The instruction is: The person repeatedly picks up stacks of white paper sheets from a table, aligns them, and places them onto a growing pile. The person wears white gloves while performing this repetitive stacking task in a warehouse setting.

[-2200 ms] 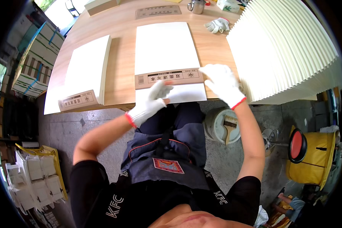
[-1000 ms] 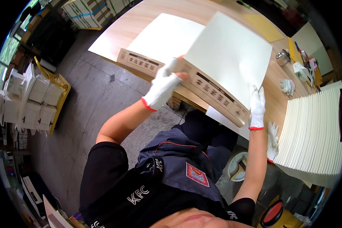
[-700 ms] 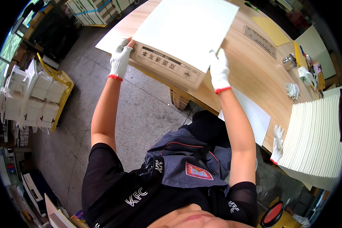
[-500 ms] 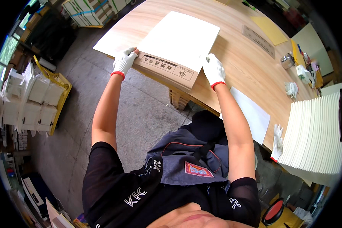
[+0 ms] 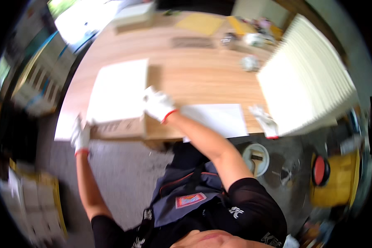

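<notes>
A thick stack of white paper lies at the front of the wooden table, with a printed brown paper strip along its near edge. My left hand, in a white glove with a red cuff, is at the stack's near left corner. Its fingers stretch out along the side, the thumb apart near the strip. At the right edge is my right hand, gloved the same way and touching or close to the paper. Motion smears its fingers, so their grip is unclear.
A loose white sheet lies right of the stack, then a spare glove and a tall fanned pile of white pads. Farther back are another glove, a metal container and yellow paper. Below the edge stands a bucket with a brush.
The view has swung to the right, so the stack appears farther left and a bucket has come into sight. My left fingers, earlier bent at the stack's corner, are now stretched out beside it.
</notes>
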{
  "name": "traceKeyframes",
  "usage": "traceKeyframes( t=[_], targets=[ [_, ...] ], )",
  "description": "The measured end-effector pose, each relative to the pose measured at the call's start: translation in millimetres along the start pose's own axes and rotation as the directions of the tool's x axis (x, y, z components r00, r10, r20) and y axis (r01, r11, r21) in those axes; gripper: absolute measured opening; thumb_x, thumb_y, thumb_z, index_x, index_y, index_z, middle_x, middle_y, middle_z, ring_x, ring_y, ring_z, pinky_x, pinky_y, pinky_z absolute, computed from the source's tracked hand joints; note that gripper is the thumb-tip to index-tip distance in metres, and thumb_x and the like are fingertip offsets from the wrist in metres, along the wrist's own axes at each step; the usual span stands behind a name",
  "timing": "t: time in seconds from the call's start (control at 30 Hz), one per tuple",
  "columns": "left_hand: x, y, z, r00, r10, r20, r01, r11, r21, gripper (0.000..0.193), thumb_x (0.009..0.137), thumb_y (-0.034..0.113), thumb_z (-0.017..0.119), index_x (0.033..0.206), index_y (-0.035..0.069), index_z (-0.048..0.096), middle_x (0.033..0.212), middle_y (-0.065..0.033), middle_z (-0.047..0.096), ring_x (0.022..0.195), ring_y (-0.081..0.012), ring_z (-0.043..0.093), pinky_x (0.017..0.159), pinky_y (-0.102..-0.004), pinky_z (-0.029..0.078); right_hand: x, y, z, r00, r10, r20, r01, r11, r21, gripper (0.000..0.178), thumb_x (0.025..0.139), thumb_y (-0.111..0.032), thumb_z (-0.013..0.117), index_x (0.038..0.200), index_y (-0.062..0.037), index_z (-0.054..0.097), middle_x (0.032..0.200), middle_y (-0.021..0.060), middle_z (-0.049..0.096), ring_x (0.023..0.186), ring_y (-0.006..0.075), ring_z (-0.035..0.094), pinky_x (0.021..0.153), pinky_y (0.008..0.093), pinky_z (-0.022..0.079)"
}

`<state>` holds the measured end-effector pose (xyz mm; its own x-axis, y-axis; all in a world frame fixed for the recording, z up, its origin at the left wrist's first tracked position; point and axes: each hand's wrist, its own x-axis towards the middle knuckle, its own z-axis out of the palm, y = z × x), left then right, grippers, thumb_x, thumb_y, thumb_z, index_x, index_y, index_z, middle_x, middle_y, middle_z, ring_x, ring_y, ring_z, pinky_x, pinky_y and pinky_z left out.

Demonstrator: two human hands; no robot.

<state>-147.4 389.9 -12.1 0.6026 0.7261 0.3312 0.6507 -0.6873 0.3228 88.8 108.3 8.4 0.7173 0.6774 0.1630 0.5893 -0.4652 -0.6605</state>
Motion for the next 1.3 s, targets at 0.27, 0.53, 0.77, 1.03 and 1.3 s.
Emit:
traceKeyframes(
  t=[0.27, 0.53, 0.77, 1.03, 1.3],
  targets=[
    [-25.0, 310.8, -74.8, 0.764, 0.618, -0.185, -0.628, 0.647, -0.432, 0.065, 0.082, 0.004, 0.072, 0.143, 0.008, 0.047, 0.142, -0.0186, 0.05, 0.128, -0.0339, 0.05, 0.105, -0.0406, 0.042, -86.5, 14.8, -83.2, 0.992, -0.125, 0.035, 0.122, 0.99, 0.069, 0.045, 0.092, -0.052, 0.056, 0.117, -0.0143, 0.056, 0.086, 0.0135, 0.07, 0.081, 0.0345, 0.068, 0.076, 0.0449, 0.051],
    [-82.1, 580.5, -126.3, 0.217, 0.885, -0.412, -0.891, 0.006, -0.455, 0.052, 0.086, 0.017, 0.072, 0.133, 0.007, 0.052, 0.136, -0.0139, 0.055, 0.127, -0.0343, 0.049, 0.103, -0.0425, 0.043, -182.3, 71.1, -155.5, 0.991, -0.13, -0.027, 0.133, 0.982, 0.135, 0.039, 0.092, -0.045, 0.06, 0.109, -0.0102, 0.058, 0.086, 0.0152, 0.071, 0.081, 0.0357, 0.068, 0.073, 0.0442, 0.051],
    [-134.4, 741.5, -154.4, 0.088, 0.88, -0.466, -0.921, -0.107, -0.376, 0.049, 0.095, 0.034, 0.06, 0.137, 0.012, 0.049, 0.136, -0.0156, 0.054, 0.128, -0.0339, 0.048, 0.104, -0.0422, 0.043, -235.0, 114.7, -185.4, 0.996, -0.068, -0.06, 0.075, 0.99, 0.123, 0.035, 0.093, -0.043, 0.061, 0.112, -0.0139, 0.06, 0.09, 0.0096, 0.071, 0.081, 0.0277, 0.068, 0.073, 0.0397, 0.052],
    [-135.9, 785.2, -156.1, 0.137, 0.904, -0.406, -0.91, -0.046, -0.411, 0.029, 0.1, 0.018, 0.049, 0.128, 0.02, 0.059, 0.127, -0.0126, 0.061, 0.116, -0.0307, 0.058, 0.097, -0.0384, 0.047, -274.9, 145.6, -203.6, 0.99, -0.027, -0.135, 0.054, 0.978, 0.201, 0.031, 0.095, -0.039, 0.061, 0.11, -0.0117, 0.06, 0.088, 0.0087, 0.072, 0.081, 0.0257, 0.069, 0.072, 0.0368, 0.052],
    [-117.2, 795.3, -158.5, 0.032, 0.882, -0.47, -0.974, -0.078, -0.213, 0.031, 0.09, 0.018, 0.053, 0.12, 0.016, 0.063, 0.124, -0.0101, 0.063, 0.12, -0.0322, 0.053, 0.099, -0.0397, 0.046, -280.1, 158.3, -203.6, 0.992, -0.022, -0.124, 0.051, 0.97, 0.238, 0.03, 0.093, -0.042, 0.059, 0.104, -0.0141, 0.06, 0.089, 0.0075, 0.072, 0.086, 0.0273, 0.069, 0.073, 0.0405, 0.051]
  ],
)
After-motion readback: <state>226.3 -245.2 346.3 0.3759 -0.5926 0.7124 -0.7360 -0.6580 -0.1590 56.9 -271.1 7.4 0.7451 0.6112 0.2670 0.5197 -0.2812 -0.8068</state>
